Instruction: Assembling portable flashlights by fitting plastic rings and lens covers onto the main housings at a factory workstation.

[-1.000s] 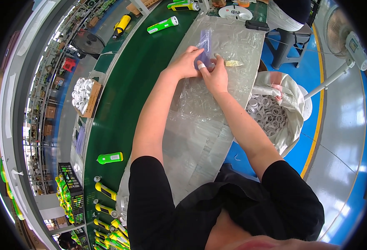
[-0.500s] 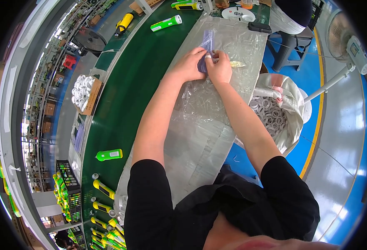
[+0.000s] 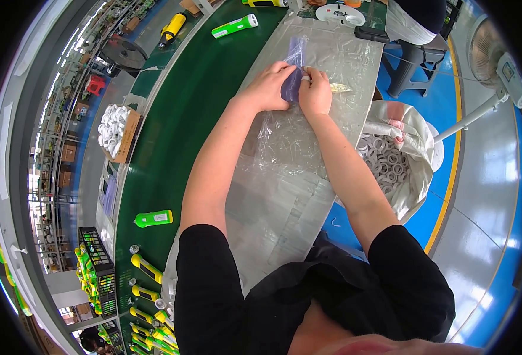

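Note:
Both my arms stretch forward over a worktop [image 3: 267, 207] covered in clear plastic sheeting. Between my hands lies a stack of purplish translucent plastic strips [image 3: 293, 84], possibly small bags or film; its far end points away from me. My left hand [image 3: 265, 89] grips its left edge, thumb and fingers curled round it. On the other side, my right hand [image 3: 315, 94] is closed against the right edge, with a white wrap on one finger. A small pale-yellow crumpled piece [image 3: 339, 87] lies just right of my right hand.
A green conveyor belt [image 3: 172, 148] runs along the left, carrying green-and-white flashlights [image 3: 235, 26] and several yellow-green ones [image 3: 146, 268] near me. At right stand a sack of white rings [image 3: 419, 160], a stool [image 3: 416, 68] and a fan [image 3: 486, 50]. A box of white parts [image 3: 132, 136] sits beyond the belt.
My hands have moved slightly apart, the right one shifting a little right, so more of the purplish strips shows between them. The left hand still grips the same edge.

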Demonstrator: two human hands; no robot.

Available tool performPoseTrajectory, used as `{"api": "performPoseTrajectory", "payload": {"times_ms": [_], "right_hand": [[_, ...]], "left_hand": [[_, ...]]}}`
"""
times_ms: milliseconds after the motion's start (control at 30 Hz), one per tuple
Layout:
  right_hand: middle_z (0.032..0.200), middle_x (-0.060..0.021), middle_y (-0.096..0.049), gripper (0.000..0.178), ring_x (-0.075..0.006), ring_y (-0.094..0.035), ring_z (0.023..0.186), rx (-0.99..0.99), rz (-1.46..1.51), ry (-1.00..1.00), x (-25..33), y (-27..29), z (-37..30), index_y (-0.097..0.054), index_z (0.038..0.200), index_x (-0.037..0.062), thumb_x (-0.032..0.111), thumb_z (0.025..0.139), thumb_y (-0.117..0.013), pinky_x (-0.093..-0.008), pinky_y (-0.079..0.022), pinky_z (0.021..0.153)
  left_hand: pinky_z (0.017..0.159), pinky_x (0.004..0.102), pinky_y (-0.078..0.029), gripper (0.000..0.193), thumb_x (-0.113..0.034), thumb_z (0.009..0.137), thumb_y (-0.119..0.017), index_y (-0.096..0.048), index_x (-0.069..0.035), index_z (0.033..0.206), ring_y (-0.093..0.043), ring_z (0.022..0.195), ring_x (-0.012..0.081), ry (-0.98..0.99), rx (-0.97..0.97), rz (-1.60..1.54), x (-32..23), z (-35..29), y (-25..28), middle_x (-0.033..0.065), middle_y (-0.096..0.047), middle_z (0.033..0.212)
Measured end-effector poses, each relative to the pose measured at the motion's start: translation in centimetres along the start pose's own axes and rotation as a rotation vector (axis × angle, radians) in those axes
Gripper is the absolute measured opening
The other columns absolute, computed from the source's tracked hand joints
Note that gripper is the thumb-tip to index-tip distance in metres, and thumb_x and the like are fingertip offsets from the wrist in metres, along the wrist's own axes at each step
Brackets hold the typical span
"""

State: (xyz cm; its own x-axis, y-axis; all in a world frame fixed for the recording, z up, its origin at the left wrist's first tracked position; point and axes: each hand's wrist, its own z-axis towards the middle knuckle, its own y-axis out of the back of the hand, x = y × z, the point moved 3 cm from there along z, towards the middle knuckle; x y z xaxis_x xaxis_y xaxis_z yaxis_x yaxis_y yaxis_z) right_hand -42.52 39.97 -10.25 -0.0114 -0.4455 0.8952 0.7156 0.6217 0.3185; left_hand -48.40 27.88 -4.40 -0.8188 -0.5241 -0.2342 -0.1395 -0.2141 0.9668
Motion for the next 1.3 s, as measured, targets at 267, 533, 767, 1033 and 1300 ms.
{"api": "performPoseTrajectory", "payload": {"times_ms": [267,533,767,1033,1300], "right_hand": [[0.11,-0.0164,-0.061,0.029,-0.0386,-0.063,0.095,0.014,0.008,-0.014,0.1,0.2,0.1,-0.067,0.112,0.0078,0.02,0.092,-0.05,-0.0457,-0.051,0.082],[0.11,-0.0153,-0.061,0.03,-0.0371,-0.063,0.095,0.028,-0.012,-0.023,0.2,0.0,-0.1,-0.067,0.115,0.0097,0.02,0.092,-0.05,-0.0446,-0.051,0.082],[0.111,-0.0146,-0.061,0.031,-0.0366,-0.063,0.095,0.029,-0.02,-0.018,-0.1,0.1,-0.1,-0.067,0.116,0.0106,0.019,0.092,-0.05,-0.0444,-0.051,0.082],[0.111,-0.0149,-0.061,0.03,-0.037,-0.063,0.094,0.015,-0.042,0.004,-0.1,0.0,0.0,-0.067,0.114,0.01,0.017,0.09,-0.051,-0.0449,-0.051,0.082],[0.11,-0.0153,-0.061,0.03,-0.0367,-0.064,0.094,0.059,-0.056,-0.008,-0.1,-0.1,-0.2,-0.068,0.112,0.0101,0.017,0.089,-0.051,-0.0452,-0.051,0.082]], "left_hand": [[0.109,0.0376,-0.038,0.09,-0.019,0.057,-0.082,-0.045,-0.007,0.138,-0.044,0.13,0.0315,-0.007,-0.012,-0.02,-0.4,0.1,0.1,0.0129,-0.04,0.142],[0.106,0.0454,-0.04,0.097,-0.024,0.05,-0.084,-0.042,-0.007,0.136,-0.046,0.128,0.0341,0.083,0.134,0.097,-0.6,1.5,0.4,0.0144,-0.044,0.137],[0.108,0.0427,-0.038,0.095,-0.029,0.052,-0.084,-0.042,-0.009,0.135,-0.043,0.129,0.0349,0.083,0.139,0.155,-0.9,1.4,0.3,0.0155,-0.042,0.137],[0.105,0.0438,-0.036,0.091,-0.026,0.049,-0.081,-0.043,-0.009,0.13,-0.045,0.126,0.0344,-0.025,-0.173,0.04,-0.1,-0.9,-0.1,0.0139,-0.046,0.133],[0.107,0.0402,-0.036,0.092,-0.022,0.053,-0.084,-0.042,-0.009,0.134,-0.047,0.125,0.0299,-0.037,-0.234,-0.259,1.3,-2.0,-0.9,0.0137,-0.048,0.131]]}}
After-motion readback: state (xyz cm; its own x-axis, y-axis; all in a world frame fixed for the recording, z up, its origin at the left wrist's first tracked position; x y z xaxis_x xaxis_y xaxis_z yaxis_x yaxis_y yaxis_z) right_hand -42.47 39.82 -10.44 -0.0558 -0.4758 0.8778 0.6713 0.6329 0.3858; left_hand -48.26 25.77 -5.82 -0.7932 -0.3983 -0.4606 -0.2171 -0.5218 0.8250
